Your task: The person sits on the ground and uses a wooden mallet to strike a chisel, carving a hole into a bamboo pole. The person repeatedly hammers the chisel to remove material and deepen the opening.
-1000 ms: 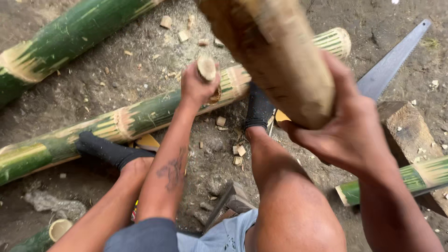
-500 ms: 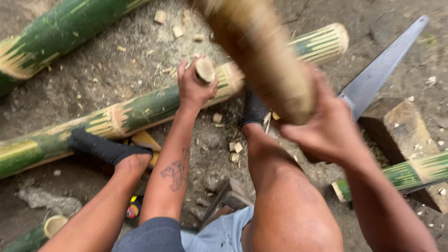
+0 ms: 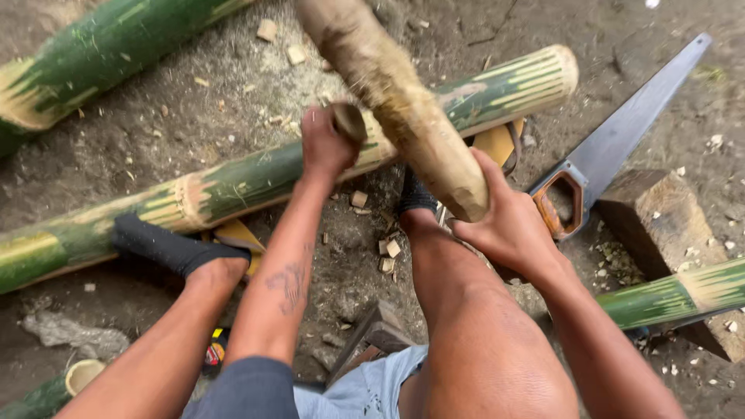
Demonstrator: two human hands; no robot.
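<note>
My left hand (image 3: 324,146) grips a short wooden handle (image 3: 351,120) held upright against a long green bamboo pole (image 3: 256,180) lying across the dirt. My right hand (image 3: 508,221) is closed around the lower end of a thick wooden club (image 3: 400,101). The club's far end sits just over the top of the handle. Both my feet in black socks (image 3: 167,247) rest against the near side of the pole.
A handsaw (image 3: 613,151) with an orange grip lies to the right beside a wooden block (image 3: 660,225). Another bamboo pole (image 3: 101,54) lies at top left, a cut piece (image 3: 675,295) at right. Wood chips litter the dirt.
The club has swung downward from a raised position toward the handle in my left hand. My left hand has stayed on the pole.
</note>
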